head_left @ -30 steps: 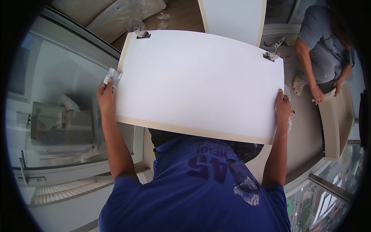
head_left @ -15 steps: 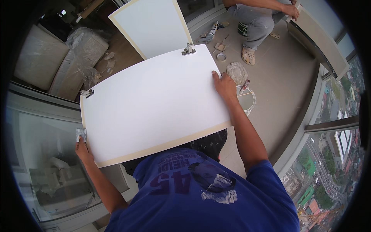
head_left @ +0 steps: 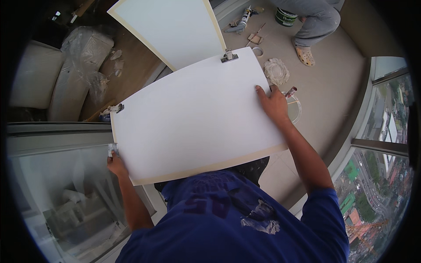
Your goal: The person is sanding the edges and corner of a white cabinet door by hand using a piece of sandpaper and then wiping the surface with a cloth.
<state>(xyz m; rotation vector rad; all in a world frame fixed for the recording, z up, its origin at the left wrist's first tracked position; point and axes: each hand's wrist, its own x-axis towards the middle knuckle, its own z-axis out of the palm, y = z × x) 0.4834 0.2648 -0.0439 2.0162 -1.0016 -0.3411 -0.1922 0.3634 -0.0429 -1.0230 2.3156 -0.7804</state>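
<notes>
A large white cabinet-like panel (head_left: 197,118) with cream-coloured edges lies tilted in front of my body. Metal hinges sit at its far corners: one hinge (head_left: 229,56) at the far right, another hinge (head_left: 117,108) at the far left. My right hand (head_left: 275,103) grips the panel's right edge, thumb on the white face and fingers underneath. At the left edge my left hand (head_left: 116,164) is closed on a small grey-white flat piece (head_left: 112,149), its thumb pressed on it. Whether those fingers also touch the panel, I cannot tell.
Another pale panel (head_left: 175,28) stands beyond mine. On the floor lie a caulking tube (head_left: 244,18), a tape roll (head_left: 258,51), a crumpled pale lump (head_left: 276,71), and a white bucket (head_left: 294,109). A person's leg (head_left: 318,22) is near a green bucket (head_left: 286,16). Windows line the right.
The panel and both my hands have shifted rightward in the view. The co-worker's hands, which held a brown board at the upper right, have left the picture. My grips look the same.
</notes>
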